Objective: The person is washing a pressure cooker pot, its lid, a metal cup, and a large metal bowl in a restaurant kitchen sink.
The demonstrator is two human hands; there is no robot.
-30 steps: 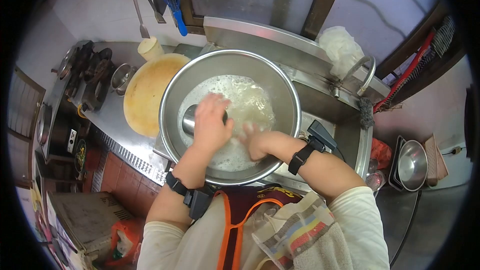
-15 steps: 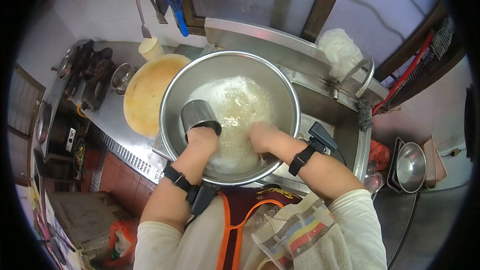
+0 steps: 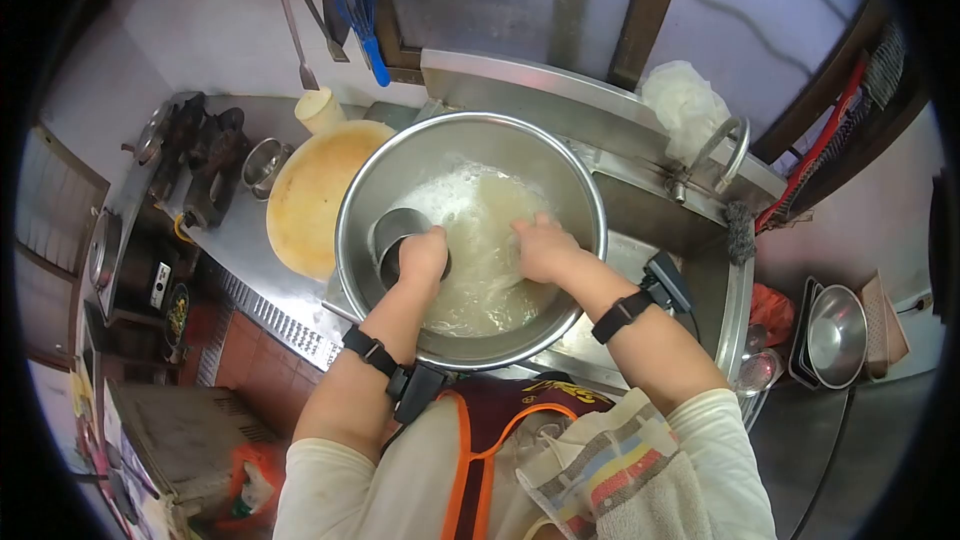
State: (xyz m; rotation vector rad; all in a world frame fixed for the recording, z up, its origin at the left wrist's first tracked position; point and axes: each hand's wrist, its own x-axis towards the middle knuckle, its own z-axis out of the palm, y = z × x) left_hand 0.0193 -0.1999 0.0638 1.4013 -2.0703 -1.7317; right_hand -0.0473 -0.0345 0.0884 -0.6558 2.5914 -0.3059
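Large steel bowl [image 3: 560, 175] of foamy water mid-frame, left hand [image 3: 422, 254] grasping a metal cup [image 3: 396, 236] inside it, right hand [image 3: 541, 247] loosely curled, pressing wet noodles [image 3: 480, 240], round cutting board [image 3: 315, 190] on bench [image 3: 245, 275] at left

Big bowl [image 3: 560, 165] shiny smooth steel; cup [image 3: 392, 232] brushed metal; round board [image 3: 315, 190] matt, stained, worn.

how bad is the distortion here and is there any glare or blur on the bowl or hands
Head view: heavy fisheye, the sink rim bows and a black ring frames the picture; the steel bowl shows soft sheen on its wall, no harsh glare; the left hand, gripping a steel cup, and the right hand are fairly sharp.
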